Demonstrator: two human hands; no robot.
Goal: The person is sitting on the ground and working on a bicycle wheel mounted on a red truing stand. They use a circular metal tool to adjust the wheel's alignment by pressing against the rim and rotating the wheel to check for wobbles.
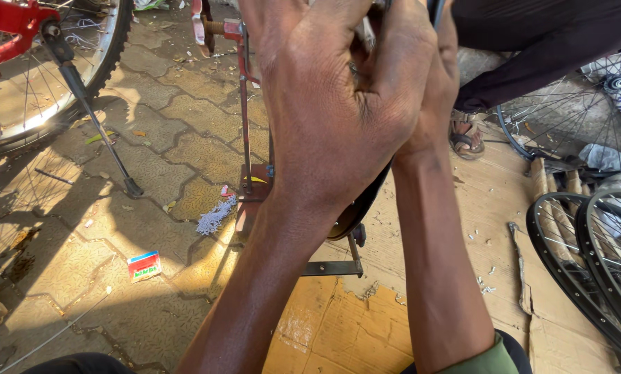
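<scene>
This is an open-air bicycle repair spot set up on a pavement, lit by strong sun. The landmark is the red metal stand (245,118), which rises upright from the ground with a dark rim (355,211) mounted against it. Left of the stand, a red bicycle (9,28) rests on its kickstand (99,131) over interlocking paving blocks (165,149) littered with scraps. Right of the stand, flattened cardboard (491,221) serves as the work floor, scattered with small bits. Farther right, bare rims (588,256) lie stacked, and a spoked wheel (581,111) leans beyond them beside another person's sandalled foot (466,138).
</scene>
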